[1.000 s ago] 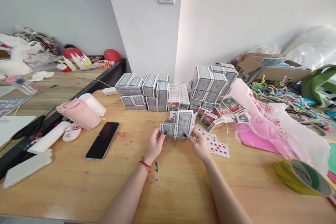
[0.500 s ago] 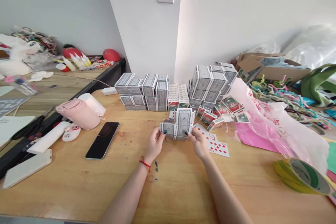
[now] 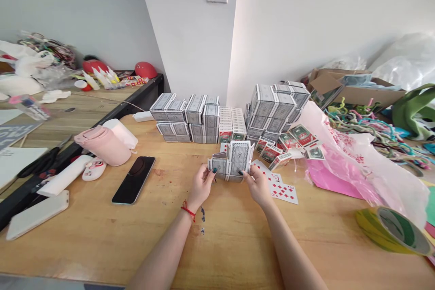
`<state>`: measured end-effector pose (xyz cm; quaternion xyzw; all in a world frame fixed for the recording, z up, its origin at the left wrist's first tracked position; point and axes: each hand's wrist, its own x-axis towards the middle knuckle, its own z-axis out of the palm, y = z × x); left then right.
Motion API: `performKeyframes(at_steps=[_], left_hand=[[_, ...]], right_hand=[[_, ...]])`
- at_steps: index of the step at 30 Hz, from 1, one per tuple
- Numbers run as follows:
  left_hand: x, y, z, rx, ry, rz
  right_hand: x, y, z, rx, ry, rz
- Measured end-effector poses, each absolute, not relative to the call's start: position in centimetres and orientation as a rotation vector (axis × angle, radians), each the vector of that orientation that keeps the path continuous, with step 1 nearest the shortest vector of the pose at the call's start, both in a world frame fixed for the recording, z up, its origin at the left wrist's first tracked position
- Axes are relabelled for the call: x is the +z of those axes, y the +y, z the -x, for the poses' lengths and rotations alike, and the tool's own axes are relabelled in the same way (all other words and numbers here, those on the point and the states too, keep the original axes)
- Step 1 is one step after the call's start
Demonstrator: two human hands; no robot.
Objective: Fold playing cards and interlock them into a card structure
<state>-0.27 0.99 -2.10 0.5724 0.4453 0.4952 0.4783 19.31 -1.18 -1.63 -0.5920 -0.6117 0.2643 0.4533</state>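
Between my hands is a folded playing-card structure (image 3: 239, 158), made of grey-patterned cards joined into box shapes, taller on its right. My left hand (image 3: 201, 186) pinches its left end, thumb in front. At the right side my right hand (image 3: 257, 184) grips the edge, also with the thumb in front. Behind it stand two card packs (image 3: 232, 120) on end. Card-built blocks (image 3: 170, 118) are stacked to the left, and a higher stack of card blocks (image 3: 273, 108) rises to the right. Loose playing cards (image 3: 282, 191) lie face up beside my right hand.
Several small card boxes (image 3: 272, 152) lie heaped at the right, near a pink plastic bag (image 3: 360, 156). A tape roll (image 3: 390, 231) sits at the right edge. A phone (image 3: 134, 180) and a pink bottle (image 3: 102, 145) lie on the left of the wooden table (image 3: 231, 244).
The camera view has shifted very slightly. Both hands keep the same hold on the playing-card structure, which stays in nearly the same place.
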Motion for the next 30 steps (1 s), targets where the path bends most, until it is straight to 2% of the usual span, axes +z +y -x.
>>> performKeyframes(at_steps=[7,23,30], left_hand=[[-2.10,0.96,0.23,1.234,1.079,-1.385],[-2.26,1.07,0.39,1.198,1.113,-1.404],[-2.36,1.16,0.33,1.228,1.122,-1.414]], right_hand=[[-1.47,-1.23,-19.39,0.585,-1.540,1.486],[-1.18,-0.97,-19.68,0.816,-1.421,1.380],[-1.01,-1.01,-20.03,0.816,-1.463,1.332]])
